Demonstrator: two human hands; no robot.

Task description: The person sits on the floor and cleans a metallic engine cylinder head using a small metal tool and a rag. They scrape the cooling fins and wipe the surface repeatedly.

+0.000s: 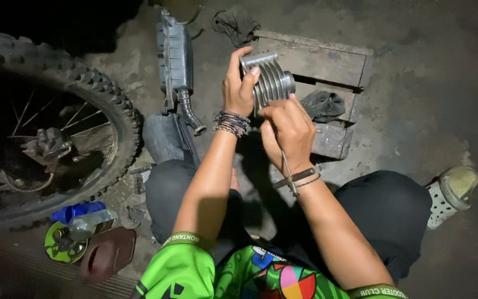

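Note:
A finned grey metal engine cylinder (273,81) is held up in front of me. My left hand (238,84) grips its left side, thumb and fingers wrapped over the fins. Just below the cylinder, my right hand (287,132) is closed around a thin metal tool (289,176) whose shaft runs down past my wrist. Its working end is hidden behind my fingers at the cylinder's lower edge. Several bracelets circle my left wrist.
A wooden pallet (327,61) lies on the dirt floor ahead, with a dark rag (323,104) on it. A motorcycle wheel (56,133) stands at left, a black airbox with hose (177,61) beside it. A blue bottle (78,211) and tins lie lower left.

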